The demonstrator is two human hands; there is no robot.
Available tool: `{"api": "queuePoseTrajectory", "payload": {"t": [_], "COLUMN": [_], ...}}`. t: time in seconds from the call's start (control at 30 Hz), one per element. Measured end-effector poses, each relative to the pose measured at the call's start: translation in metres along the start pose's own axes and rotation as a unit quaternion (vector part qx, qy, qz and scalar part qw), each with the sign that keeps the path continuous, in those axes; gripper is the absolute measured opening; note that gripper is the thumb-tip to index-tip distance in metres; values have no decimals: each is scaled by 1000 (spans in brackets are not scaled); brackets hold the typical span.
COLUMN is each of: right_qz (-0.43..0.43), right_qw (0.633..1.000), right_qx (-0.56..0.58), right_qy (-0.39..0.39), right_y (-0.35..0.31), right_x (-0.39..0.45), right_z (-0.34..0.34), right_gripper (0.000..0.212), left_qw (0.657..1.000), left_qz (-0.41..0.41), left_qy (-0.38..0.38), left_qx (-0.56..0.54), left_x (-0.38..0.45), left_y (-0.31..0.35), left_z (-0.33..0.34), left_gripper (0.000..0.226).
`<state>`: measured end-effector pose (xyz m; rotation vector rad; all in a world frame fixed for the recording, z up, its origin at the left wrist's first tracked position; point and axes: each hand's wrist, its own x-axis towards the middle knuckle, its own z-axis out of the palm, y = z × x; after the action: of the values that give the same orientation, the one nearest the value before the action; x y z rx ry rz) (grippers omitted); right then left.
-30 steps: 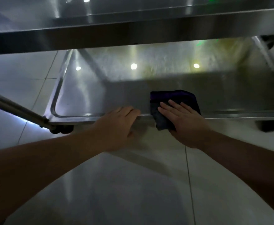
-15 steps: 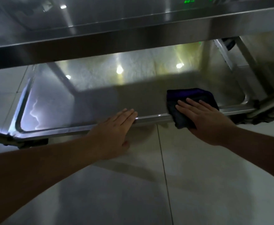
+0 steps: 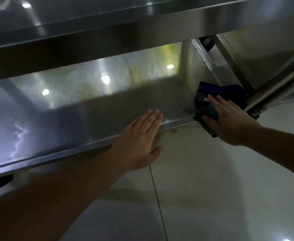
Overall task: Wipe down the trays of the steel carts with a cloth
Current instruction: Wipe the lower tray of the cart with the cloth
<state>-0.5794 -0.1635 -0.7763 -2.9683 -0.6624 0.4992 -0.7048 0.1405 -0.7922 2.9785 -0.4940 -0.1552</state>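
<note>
At right end of lower tray (image 3: 94,119), near corner post (image 3: 275,89): dark cloth (image 3: 219,91) lay across front rim, partly inside tray, partly hanging over edge. Pressed flat under right hand (image 3: 229,122), fingers straight and slightly spread, thumb on hanging part of cloth. Rested flat on same rim further left: left hand (image 3: 139,141), fingers straight and held close together, thumb below rim, nothing held. Above both, upper tray (image 3: 108,28). Below, pale tiled floor (image 3: 212,188).

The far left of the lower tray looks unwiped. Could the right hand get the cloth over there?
Probably yes: the right hand presses the cloth at the tray's right corner; only the left hand on the rim lies between.
</note>
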Motion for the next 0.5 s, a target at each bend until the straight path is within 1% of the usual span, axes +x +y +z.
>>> {"api": "queuePoseTrajectory", "payload": {"t": [0.07,0.17,0.27,0.5], "right_qz": [17,58,84,55], "right_qw": [1000,998,996,995], "right_qx": [12,4,20,44], "right_qy": [-1,-4,-2,70], "right_y": [-4,-10,-11,-16], "right_x": [3,16,45,150], "right_z": [2,4,-3,-42], "right_gripper": [90,77,76,76], "left_qw": [1000,1000,1000,999], "left_qz": [6,8,13,12], "left_qy": [-9,-8,-1,-7], "left_qx": [16,26,24,34], "left_x": [1,-3,-3,-3], "left_y": [1,0,-2,-5], "left_z": [7,14,14,11], "left_gripper": [92,95,97,98]}}
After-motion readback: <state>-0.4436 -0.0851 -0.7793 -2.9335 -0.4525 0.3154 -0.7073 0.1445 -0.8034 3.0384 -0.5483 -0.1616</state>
